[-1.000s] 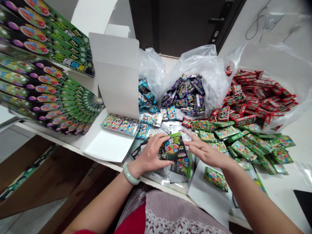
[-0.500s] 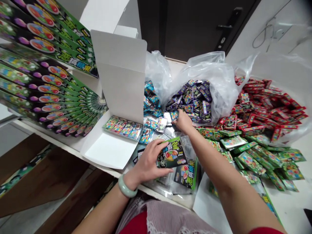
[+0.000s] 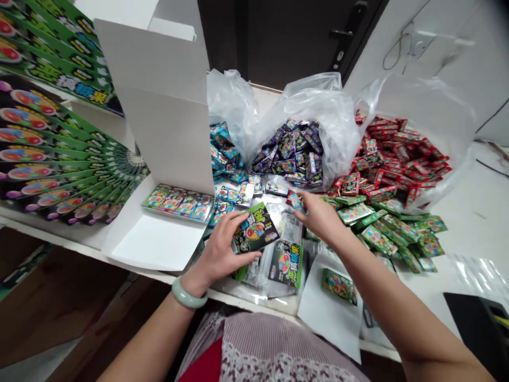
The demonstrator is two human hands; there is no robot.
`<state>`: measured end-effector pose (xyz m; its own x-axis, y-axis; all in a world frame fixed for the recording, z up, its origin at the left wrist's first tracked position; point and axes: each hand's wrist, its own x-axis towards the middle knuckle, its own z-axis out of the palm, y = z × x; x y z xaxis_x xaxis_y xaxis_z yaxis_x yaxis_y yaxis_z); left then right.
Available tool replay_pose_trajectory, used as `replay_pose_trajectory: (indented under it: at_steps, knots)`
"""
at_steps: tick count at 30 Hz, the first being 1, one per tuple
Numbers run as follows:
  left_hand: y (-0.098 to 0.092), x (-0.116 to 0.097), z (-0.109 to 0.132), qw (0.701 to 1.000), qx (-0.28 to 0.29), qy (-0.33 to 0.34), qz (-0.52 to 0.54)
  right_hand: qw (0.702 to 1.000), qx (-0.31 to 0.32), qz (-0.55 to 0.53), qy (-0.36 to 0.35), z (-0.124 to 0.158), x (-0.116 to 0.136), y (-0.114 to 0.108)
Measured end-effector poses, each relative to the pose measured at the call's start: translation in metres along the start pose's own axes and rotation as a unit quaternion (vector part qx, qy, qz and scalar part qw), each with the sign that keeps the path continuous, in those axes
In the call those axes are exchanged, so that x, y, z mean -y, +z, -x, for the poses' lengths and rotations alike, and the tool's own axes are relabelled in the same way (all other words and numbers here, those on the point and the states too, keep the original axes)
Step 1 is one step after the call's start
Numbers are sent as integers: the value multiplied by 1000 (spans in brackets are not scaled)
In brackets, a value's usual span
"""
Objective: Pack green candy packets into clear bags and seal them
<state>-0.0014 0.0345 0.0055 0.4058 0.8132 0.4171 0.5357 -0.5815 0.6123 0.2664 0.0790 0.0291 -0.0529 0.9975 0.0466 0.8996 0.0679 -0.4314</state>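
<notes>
While the left hand [image 3: 217, 249] holds a black packet [image 3: 255, 229] steady with spread fingers, the right hand [image 3: 318, 217] carefully pinches a small packet [image 3: 296, 201] just below the plastic bag [image 3: 318, 106].

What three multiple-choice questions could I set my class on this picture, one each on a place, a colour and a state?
1. Which wrist wears the bangle? A left, B right, C neither.
2. What colour are the packets in the rightmost bag? A blue, B red, C purple.
3. How is the white box? A shut, B lid raised, C upside down.

1 A: it sits above the left hand gripping a black-and-green packet.
2 B: red packets fill that bag.
3 B: its lid stands up behind a row of packets.
</notes>
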Motion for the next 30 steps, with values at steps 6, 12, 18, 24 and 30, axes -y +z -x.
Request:
replay_pose_trajectory:
  at_steps: [6, 12, 18, 24, 30]
  knots:
    - [-3, -5, 4, 999, -24, -16, -16, 982, 103, -153, -38, 6, -8, 2]
    - [-6, -4, 7, 1000, -12, -21, -12, 965, 176, 0, -197, 22, -36, 10]
    - [-2, -11, 1, 998, 45, 31, -11, 981, -12, -53, -185, 43, -27, -20]
    - [8, -13, -7, 995, 75, 64, -5, 971, 6, 38, -236, 69, 1, -61]
    - [11, -18, -11, 988, 124, 87, -9, 952, 93, 78, -280, 73, 4, -57]
